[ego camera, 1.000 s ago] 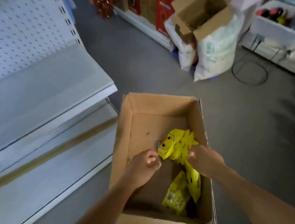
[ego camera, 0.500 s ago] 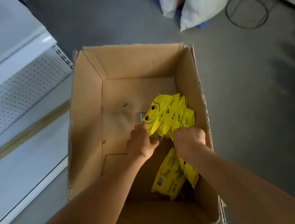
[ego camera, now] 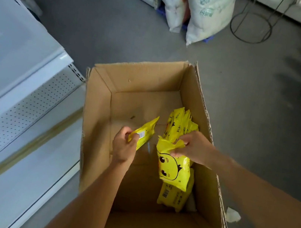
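Both arms reach down into the box (ego camera: 96,124). Left hand (ego camera: 123,145) pinches a small pack (ego camera: 143,134), long axis tilted up-right; right hand (ego camera: 192,147) grips a duck pack (ego camera: 173,169) hanging lengthwise.

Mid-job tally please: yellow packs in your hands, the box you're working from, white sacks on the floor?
Yellow plastic packs held: 2 (left hand, right hand)
Open brown cardboard box: 1
White plastic sacks on the floor: 2
Total: 5
More yellow packs stand and lie in the box, too bunched to count.
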A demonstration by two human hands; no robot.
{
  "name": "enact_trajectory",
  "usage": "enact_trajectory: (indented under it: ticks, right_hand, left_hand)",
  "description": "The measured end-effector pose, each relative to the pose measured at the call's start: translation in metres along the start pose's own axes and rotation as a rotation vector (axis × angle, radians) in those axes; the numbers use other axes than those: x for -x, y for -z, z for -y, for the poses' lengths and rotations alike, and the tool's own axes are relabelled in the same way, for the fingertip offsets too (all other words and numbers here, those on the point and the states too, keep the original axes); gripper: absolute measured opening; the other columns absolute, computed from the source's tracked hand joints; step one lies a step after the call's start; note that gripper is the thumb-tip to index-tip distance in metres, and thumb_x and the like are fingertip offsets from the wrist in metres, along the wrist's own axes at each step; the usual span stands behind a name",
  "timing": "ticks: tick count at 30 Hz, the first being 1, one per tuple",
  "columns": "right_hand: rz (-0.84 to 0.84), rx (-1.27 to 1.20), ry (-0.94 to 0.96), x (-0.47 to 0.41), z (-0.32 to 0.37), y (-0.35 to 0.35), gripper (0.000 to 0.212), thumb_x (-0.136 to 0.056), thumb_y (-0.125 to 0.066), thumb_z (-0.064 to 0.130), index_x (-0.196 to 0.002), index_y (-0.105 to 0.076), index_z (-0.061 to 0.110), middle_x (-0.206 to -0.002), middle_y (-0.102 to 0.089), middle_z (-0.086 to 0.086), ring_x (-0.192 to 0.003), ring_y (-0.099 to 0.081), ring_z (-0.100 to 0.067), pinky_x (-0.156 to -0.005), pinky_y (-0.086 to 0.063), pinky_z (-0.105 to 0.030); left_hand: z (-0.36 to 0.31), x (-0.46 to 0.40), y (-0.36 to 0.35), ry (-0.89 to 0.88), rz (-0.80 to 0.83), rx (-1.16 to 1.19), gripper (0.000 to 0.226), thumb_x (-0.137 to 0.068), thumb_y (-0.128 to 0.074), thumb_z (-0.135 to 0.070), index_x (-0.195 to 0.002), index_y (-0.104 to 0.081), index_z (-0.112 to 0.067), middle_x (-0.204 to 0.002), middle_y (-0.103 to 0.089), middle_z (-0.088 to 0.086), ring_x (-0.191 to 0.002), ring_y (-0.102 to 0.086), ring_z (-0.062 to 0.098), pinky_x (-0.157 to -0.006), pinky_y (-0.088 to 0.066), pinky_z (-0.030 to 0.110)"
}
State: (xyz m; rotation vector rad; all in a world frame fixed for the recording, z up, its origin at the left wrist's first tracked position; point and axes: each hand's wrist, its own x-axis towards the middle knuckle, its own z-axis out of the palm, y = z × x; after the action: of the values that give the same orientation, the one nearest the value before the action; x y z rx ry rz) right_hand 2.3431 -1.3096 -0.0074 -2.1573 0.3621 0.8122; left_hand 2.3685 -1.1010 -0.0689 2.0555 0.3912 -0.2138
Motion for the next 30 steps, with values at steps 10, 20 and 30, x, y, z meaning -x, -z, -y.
enact_trajectory:
  ticks: [10, 20, 30]
  right_hand:
    - [0.076, -0.685, 0.115, 0.067, 0.074, 0.039, 0.028, -0.072, -0.074, 0.037, -0.094, -0.073, 0.020, -0.090, -0.075, 0.002, -0.078, -0.064, -0.010, -0.071, -0.040, -0.030]
    - [0.169, -0.446, 0.363, 0.131, 0.170, 0.054, 0.037, -0.079, -0.068, 0.041, -0.093, -0.072, 0.007, -0.093, -0.073, -0.017, -0.084, -0.071, -0.031, -0.083, -0.056, -0.048]
    - [0.186, -0.077, 0.509, 0.181, 0.254, 0.064, 0.064, -0.055, -0.075, 0.073, -0.100, -0.068, 0.027, -0.091, -0.075, 0.007, -0.084, -0.072, -0.011, -0.081, -0.056, -0.035]
  left_hand:
    - [-0.070, 0.055, 0.088, -0.187, -0.035, 0.067, 0.029, -0.100, -0.048, -0.012, -0.097, -0.068, -0.034, -0.098, -0.068, -0.014, -0.092, -0.062, 0.014, -0.078, -0.045, 0.022]
    - [-0.178, 0.109, 0.169, 0.036, 0.121, 0.325, 0.045, -0.091, -0.054, -0.055, -0.067, -0.074, -0.022, -0.071, -0.072, 0.000, -0.065, -0.068, 0.015, -0.060, -0.052, 0.026]
    - [-0.206, 0.143, 0.220, -0.039, -0.478, 0.530, 0.028, -0.084, -0.069, -0.040, -0.065, -0.072, -0.020, -0.068, -0.071, 0.006, -0.073, -0.068, 0.024, -0.074, -0.054, 0.042]
